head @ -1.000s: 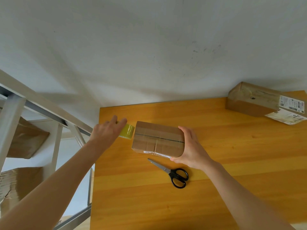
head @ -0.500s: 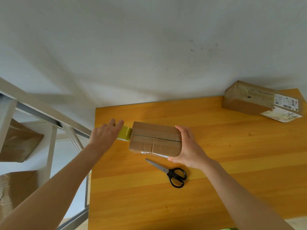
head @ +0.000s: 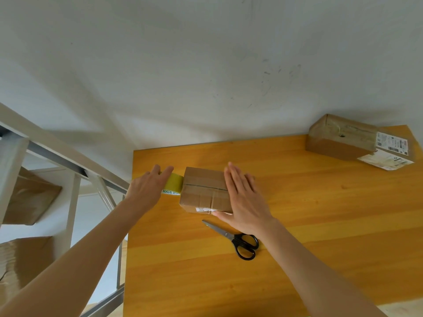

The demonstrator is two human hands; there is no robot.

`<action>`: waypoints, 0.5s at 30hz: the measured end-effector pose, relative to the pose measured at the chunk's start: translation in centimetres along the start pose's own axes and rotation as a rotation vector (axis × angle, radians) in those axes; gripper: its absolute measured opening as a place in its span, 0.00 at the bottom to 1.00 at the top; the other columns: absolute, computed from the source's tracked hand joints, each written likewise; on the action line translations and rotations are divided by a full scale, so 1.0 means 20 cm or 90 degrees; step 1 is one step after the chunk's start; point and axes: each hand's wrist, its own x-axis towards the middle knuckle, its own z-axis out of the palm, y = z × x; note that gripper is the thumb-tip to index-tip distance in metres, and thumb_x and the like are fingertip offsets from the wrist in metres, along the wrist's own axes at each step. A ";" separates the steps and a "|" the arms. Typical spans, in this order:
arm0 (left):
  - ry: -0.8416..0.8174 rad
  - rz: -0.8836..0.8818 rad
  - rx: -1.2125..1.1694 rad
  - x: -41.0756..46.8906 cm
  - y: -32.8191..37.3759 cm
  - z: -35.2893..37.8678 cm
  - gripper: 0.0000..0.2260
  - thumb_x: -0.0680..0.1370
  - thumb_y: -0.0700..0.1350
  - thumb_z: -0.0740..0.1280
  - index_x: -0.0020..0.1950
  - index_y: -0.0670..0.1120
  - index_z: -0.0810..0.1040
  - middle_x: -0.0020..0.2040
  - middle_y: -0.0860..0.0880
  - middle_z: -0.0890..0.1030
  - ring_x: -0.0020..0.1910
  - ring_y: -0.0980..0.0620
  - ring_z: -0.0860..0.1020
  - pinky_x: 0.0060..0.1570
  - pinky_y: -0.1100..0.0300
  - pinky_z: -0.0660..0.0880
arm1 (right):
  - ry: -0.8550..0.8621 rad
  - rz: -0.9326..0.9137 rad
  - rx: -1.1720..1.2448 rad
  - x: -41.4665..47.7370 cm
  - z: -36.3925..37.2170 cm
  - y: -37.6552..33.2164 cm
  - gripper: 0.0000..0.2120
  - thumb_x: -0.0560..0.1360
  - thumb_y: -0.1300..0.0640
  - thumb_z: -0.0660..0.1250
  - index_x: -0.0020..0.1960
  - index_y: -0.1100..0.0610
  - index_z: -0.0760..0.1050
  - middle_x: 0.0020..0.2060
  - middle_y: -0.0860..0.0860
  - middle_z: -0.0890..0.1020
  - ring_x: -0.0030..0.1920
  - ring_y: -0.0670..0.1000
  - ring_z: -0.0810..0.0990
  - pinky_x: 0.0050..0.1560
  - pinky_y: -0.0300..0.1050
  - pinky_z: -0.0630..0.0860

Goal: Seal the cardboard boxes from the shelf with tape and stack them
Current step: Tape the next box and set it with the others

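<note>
- Two bare forearms: enter from the lower edge and reach forward over the tabletop (head: 297,225), orange-yellow wood.
- Scissors (head: 229,235): black handles, blades closed, flat on the tabletop just in front of the box, partly under the right wrist.
- Right hand (head: 242,200): released, fingers straight and together, palm down over the right end of the small cardboard box; thumb spread out along its near edge.
- Small cardboard box (head: 203,191): lies flat near the tabletop's left side, flaps closed, brown tape strips crossing its top, a white label on its near face.
- Tape roll (head: 175,183): yellow-green, printed "MADE IN", against the box's left end.
- Left hand (head: 146,191): back upward, fingers laid over the roll; thumb hidden, so grip or mere touch cannot be told.
- Second cardboard box (head: 338,138): far right corner, well apart, with shipping labels (head: 391,145).
- Shelf (head: 68,156): pale metal frame at left, holding flattened cardboard (head: 29,197).
- Wall (head: 206,65): white, scuffed.
</note>
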 end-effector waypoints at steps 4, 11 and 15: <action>0.008 -0.005 0.004 0.00 -0.01 0.01 0.30 0.76 0.38 0.66 0.74 0.53 0.57 0.56 0.48 0.72 0.35 0.55 0.68 0.28 0.63 0.64 | 0.016 -0.050 -0.005 0.09 0.02 -0.15 0.49 0.75 0.27 0.46 0.75 0.61 0.27 0.75 0.57 0.30 0.77 0.56 0.33 0.77 0.55 0.36; 0.030 -0.041 -0.069 -0.01 0.00 0.03 0.35 0.77 0.42 0.66 0.76 0.59 0.51 0.63 0.47 0.71 0.47 0.49 0.78 0.31 0.61 0.67 | 0.025 -0.121 -0.018 0.21 0.02 -0.33 0.48 0.76 0.31 0.54 0.78 0.59 0.33 0.78 0.57 0.37 0.78 0.56 0.38 0.77 0.56 0.39; 0.039 -0.071 -0.131 -0.02 0.00 0.03 0.36 0.76 0.43 0.68 0.77 0.57 0.51 0.62 0.46 0.74 0.51 0.48 0.78 0.36 0.59 0.74 | -0.006 -0.062 -0.009 0.28 -0.01 -0.38 0.53 0.74 0.33 0.63 0.78 0.60 0.35 0.78 0.60 0.38 0.78 0.59 0.40 0.77 0.57 0.38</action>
